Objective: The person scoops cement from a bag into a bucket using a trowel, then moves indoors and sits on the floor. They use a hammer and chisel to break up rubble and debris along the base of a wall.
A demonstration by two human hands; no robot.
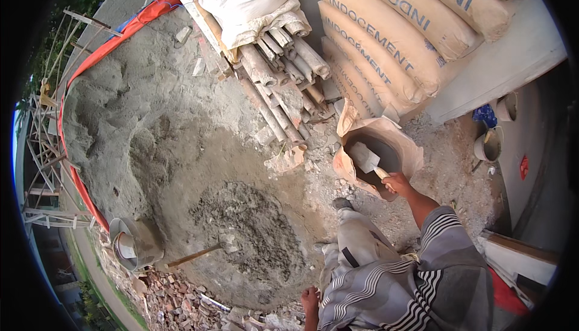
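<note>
Place: outdoor building site | Signs: sand heap [120, 98], wet grey mix [247, 225], stacked sacks [386, 41] — plus trowel [365, 157], brick rubble [175, 301]

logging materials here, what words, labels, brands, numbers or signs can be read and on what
Stacked tan sacks: large, dark capital letters, readable on several; I won't copy them out.
Small dark square on one: too small to read.
Open sack by the right hand: no readable print.

A pale-bladed trowel [366, 158] slants in the mouth of an open tan bag [411, 150].
</note>
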